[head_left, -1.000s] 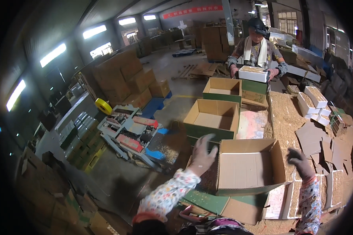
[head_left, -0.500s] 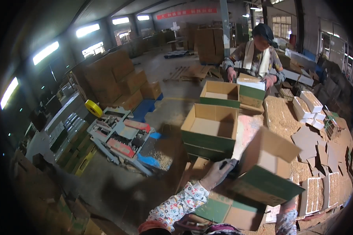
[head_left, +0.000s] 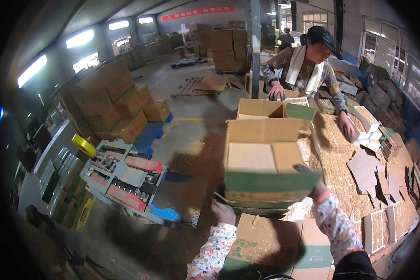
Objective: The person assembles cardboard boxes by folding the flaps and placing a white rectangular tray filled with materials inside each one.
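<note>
An open cardboard box (head_left: 266,161) with a green front panel sits in front of me, its top flaps up and a pale insert visible inside. My gloved left hand (head_left: 223,211) grips under its lower left corner. The near right edge of the box is held by my gloved right hand (head_left: 313,181). Directly behind it stands a second open box (head_left: 261,108) with a green side flap. Across from me a person (head_left: 308,60) leans over the table, one hand on that second box and the other on small white boxes (head_left: 365,125).
Flattened cartons (head_left: 275,242) lie under my arms. The table (head_left: 338,163) is strewn with straw-like chaff and cardboard pieces (head_left: 373,170). A box-taping machine (head_left: 121,179) with a yellow tape roll (head_left: 84,145) stands at the left. Stacked brown cartons (head_left: 114,105) stand beyond it.
The box was tilted over in my hands; now it stands upright with its opening up, close behind the second box. My left hand has dropped to its lower corner.
</note>
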`<action>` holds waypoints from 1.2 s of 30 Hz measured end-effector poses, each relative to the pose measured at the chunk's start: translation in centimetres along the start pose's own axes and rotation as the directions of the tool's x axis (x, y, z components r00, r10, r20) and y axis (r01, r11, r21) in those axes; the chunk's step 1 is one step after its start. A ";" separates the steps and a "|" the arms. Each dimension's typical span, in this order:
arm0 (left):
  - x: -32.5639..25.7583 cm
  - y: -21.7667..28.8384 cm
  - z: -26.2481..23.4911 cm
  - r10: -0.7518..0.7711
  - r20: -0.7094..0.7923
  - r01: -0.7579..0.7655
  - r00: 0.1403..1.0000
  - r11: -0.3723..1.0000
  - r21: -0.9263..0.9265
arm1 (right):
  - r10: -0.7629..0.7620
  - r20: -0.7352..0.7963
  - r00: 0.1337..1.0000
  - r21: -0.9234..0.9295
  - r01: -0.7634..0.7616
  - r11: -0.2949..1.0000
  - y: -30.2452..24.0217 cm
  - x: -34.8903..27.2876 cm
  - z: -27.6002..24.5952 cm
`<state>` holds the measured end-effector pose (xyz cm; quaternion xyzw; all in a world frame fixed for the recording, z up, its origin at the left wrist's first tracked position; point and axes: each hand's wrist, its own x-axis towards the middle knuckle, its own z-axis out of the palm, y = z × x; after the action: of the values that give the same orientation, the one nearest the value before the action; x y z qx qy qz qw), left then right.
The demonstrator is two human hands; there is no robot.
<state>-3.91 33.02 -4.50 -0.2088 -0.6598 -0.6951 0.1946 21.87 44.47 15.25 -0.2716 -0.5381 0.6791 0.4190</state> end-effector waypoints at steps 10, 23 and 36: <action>3.8 5.6 -9.1 -0.342 0.687 0.144 0.641 0.933 0.330 | -0.188 -0.600 0.777 -0.755 -0.473 0.454 9.8 -17.5 -17.5; 4.6 27.8 -14.7 -0.031 0.634 0.021 0.773 1.000 0.023 | -0.659 -0.610 0.441 -0.540 0.377 0.752 -12.5 -24.4 -10.6; 12.6 37.1 -13.0 -0.574 0.818 0.686 -0.032 0.583 0.436 | -0.689 -0.288 0.666 -0.766 0.272 0.583 -15.1 -26.0 -11.1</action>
<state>5.40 18.09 32.87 -0.2419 -0.6262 -0.4877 -0.5582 48.20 28.75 24.60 -0.4223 -0.6492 0.1795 0.6066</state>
